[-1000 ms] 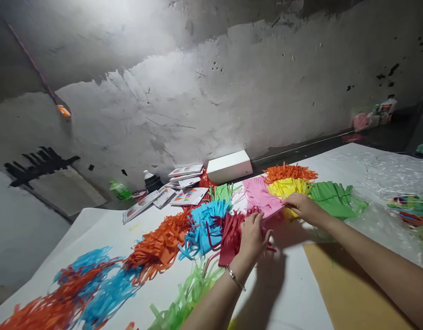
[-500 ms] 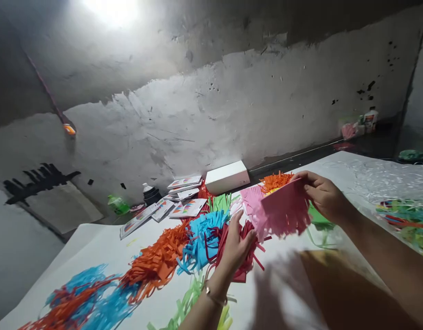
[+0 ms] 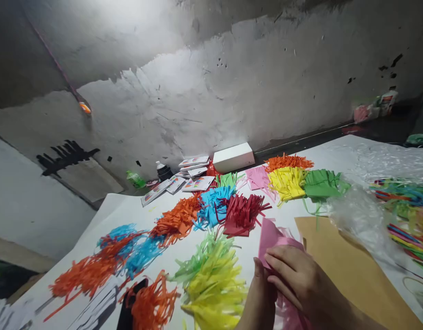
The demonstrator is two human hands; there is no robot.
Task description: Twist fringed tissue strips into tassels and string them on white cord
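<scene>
Both hands are together at the lower right, over the table's front part. My left hand (image 3: 259, 298) is closed on a sheet of pink fringed paper (image 3: 269, 234) from the near left, its thumb upright. Across the paper lies my right hand (image 3: 297, 279), with its fingers closed together on the folded pink edge. Pink strips hang out below and behind the hands; part of the sheet is hidden by them. Just left of the hands is yellow fringed paper (image 3: 216, 284). Beyond them sits a dark red fringed bundle (image 3: 244, 213).
Orange (image 3: 178, 215), blue (image 3: 214, 201) and green (image 3: 323, 183) fringed bundles are spread over the white table. Brown paper (image 3: 348, 270) and clear plastic (image 3: 364, 220) lie to the right. A white box (image 3: 233, 158) and flat packets (image 3: 197, 184) stand against the wall.
The pink fringed paper has come down toward me from the back right, in my right hand. My left hand has moved from the dark red bundle onto the pink paper. The view has shifted.
</scene>
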